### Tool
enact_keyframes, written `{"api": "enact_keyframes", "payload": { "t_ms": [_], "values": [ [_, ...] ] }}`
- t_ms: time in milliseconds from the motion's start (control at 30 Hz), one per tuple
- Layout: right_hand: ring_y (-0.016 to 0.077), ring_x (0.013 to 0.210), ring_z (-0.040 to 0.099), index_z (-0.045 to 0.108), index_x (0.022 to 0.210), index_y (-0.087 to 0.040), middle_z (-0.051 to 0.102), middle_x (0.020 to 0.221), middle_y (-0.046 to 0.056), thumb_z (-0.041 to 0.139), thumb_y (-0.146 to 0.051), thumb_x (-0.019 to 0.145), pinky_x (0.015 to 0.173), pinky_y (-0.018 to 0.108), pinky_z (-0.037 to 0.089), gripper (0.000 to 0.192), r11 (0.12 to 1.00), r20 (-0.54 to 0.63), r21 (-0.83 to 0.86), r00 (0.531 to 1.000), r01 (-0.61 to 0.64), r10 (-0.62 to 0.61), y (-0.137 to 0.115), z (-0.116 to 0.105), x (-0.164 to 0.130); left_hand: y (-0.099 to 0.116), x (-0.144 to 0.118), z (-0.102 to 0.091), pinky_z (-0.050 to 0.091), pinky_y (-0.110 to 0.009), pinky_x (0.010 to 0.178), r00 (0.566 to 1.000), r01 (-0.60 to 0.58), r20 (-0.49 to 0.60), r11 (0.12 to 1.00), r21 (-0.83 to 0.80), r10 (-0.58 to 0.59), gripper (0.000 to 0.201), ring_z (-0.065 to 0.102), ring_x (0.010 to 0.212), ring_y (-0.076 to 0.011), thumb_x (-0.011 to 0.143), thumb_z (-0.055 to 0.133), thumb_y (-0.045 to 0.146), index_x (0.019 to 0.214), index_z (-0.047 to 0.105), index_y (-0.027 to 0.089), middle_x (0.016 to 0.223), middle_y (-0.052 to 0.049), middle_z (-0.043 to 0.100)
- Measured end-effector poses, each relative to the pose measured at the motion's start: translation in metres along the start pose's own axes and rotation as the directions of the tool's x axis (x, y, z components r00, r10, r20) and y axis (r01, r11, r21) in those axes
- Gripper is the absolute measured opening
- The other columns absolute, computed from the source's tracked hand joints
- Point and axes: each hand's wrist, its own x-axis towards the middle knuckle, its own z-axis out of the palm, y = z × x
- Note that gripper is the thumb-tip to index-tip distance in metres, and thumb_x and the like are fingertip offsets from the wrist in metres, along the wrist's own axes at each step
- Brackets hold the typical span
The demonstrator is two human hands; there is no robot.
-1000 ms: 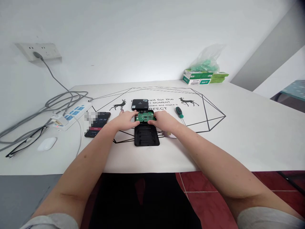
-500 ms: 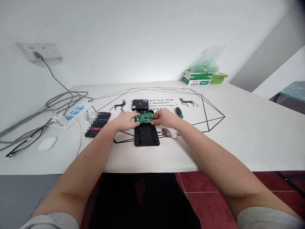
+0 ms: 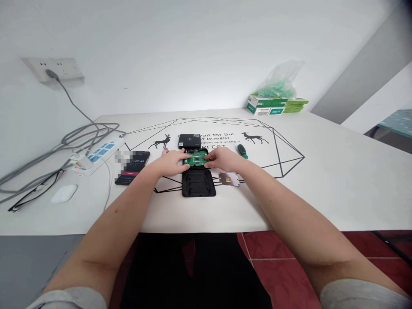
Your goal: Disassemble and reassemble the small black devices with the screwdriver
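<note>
**Both hands on the green circuit board**

The white surface [image 3: 322, 180] carries the work near its middle. The black cover [image 3: 198, 183] lies open-side up, just in front of the green circuit board [image 3: 196, 158]. The left hand [image 3: 170, 162] and right hand [image 3: 222, 159] pinch that board by its side edges, fingers curled. A level, even grip on the edges, off the components, would serve best. Whether the board sits in a tray or is lifted clear is hidden. The small silver plate [image 3: 228, 179] shows no detail.
</note>
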Motion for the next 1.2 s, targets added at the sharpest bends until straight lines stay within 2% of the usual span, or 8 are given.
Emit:
{"api": "enact_keyframes", "payload": {
  "t_ms": [267, 433, 667, 733, 800, 933, 1100, 1200],
  "values": [
    [0.0178, 0.076, 0.061, 0.085, 0.121, -0.018, 0.075, 0.083, 0.003, 0.078, -0.036, 0.091, 0.072, 0.031, 0.043, 0.036, 1.0, -0.011, -0.009, 1.0, 0.004, -0.004, 0.003, 0.001, 0.002, 0.004, -0.002, -0.001, 0.021, -0.065, 0.133, 1.0, 0.018, 0.0, 1.0, 0.017, -0.018, 0.064, 0.035, 0.166, -0.0373, 0.106, 0.047, 0.056, 0.163, 0.057, 0.028, 0.178, -0.015, 0.041],
    [0.0191, 0.072, 0.059, 0.086, 0.101, -0.02, 0.071, 0.075, 0.002, 0.072, -0.042, 0.094, 0.069, 0.034, 0.04, 0.027, 0.999, 0.022, -0.042, 0.999, 0.024, -0.023, 0.003, 0.002, 0.002, 0.003, 0.0, 0.001, 0.019, -0.065, 0.133, 1.0, 0.011, 0.007, 1.0, 0.023, -0.011, 0.063, 0.032, 0.168, -0.0351, 0.106, 0.044, 0.056, 0.161, 0.059, 0.028, 0.18, -0.016, 0.038],
    [0.0244, 0.094, 0.068, 0.071, 0.101, -0.021, 0.077, 0.107, 0.009, 0.078, -0.042, 0.088, 0.074, 0.034, 0.046, 0.026, 0.987, 0.019, -0.158, 1.0, -0.015, 0.018, 0.009, -0.014, -0.006, 0.002, -0.004, -0.005, 0.023, -0.062, 0.133, 1.0, 0.004, -0.01, 1.0, 0.005, -0.004, 0.069, 0.034, 0.164, -0.0381, 0.101, 0.052, 0.062, 0.159, 0.057, 0.026, 0.176, -0.015, 0.044],
    [0.027, 0.09, 0.068, 0.066, 0.094, -0.022, 0.076, 0.1, 0.009, 0.086, -0.05, 0.078, 0.071, 0.035, 0.045, 0.038, 0.967, 0.114, -0.25, 0.99, -0.052, 0.083, 0.015, -0.024, -0.012, 0.002, -0.007, -0.011, 0.032, -0.057, 0.13, 1.0, -0.01, -0.025, 0.999, -0.039, 0.009, 0.064, 0.043, 0.157, -0.0383, 0.094, 0.062, 0.064, 0.145, 0.063, 0.026, 0.163, -0.012, 0.057],
    [0.0275, 0.085, 0.068, 0.063, 0.087, -0.023, 0.075, 0.094, 0.006, 0.093, -0.052, 0.067, 0.068, 0.036, 0.044, 0.046, 0.958, 0.31, -0.28, 0.939, -0.06, 0.149, 0.02, -0.032, -0.018, 0.002, -0.011, -0.017, 0.043, -0.052, 0.123, 1.0, 0.016, -0.01, 0.992, -0.122, -0.017, 0.059, 0.05, 0.149, -0.0372, 0.083, 0.075, 0.063, 0.13, 0.065, 0.028, 0.155, -0.009, 0.062],
    [0.0298, 0.087, 0.069, 0.064, 0.078, -0.023, 0.074, 0.091, 0.006, 0.092, -0.047, 0.066, 0.069, 0.038, 0.042, 0.039, 0.941, 0.407, -0.332, 0.889, -0.072, 0.211, 0.02, -0.039, -0.024, 0.0, -0.014, -0.021, 0.039, -0.053, 0.126, 0.996, -0.044, 0.075, 0.985, -0.166, 0.057, 0.067, 0.031, 0.163, -0.0408, 0.066, 0.09, 0.066, 0.115, 0.064, 0.028, 0.17, -0.009, 0.047],
    [0.0285, 0.087, 0.069, 0.062, 0.082, -0.024, 0.072, 0.089, 0.004, 0.089, -0.048, 0.067, 0.069, 0.038, 0.042, 0.039, 0.95, 0.443, -0.309, 0.875, -0.055, 0.194, 0.014, -0.038, -0.025, 0.001, -0.011, -0.015, 0.023, -0.061, 0.135, 0.984, -0.085, 0.143, 0.988, -0.126, 0.103, 0.087, 0.02, 0.169, -0.0421, 0.066, 0.091, 0.07, 0.138, 0.061, 0.03, 0.181, -0.011, 0.033],
    [0.0244, 0.08, 0.069, 0.057, 0.091, -0.024, 0.071, 0.095, 0.003, 0.086, -0.04, 0.068, 0.066, 0.036, 0.044, 0.04, 0.977, 0.453, -0.206, 0.879, -0.055, 0.145, 0.013, -0.036, -0.026, 0.005, -0.011, -0.013, 0.018, -0.061, 0.137, 0.983, -0.058, 0.167, 0.992, -0.11, 0.076, 0.115, 0.013, 0.172, -0.04, 0.067, 0.09, 0.07, 0.165, 0.044, 0.033, 0.187, -0.012, 0.02]
  ]
}}
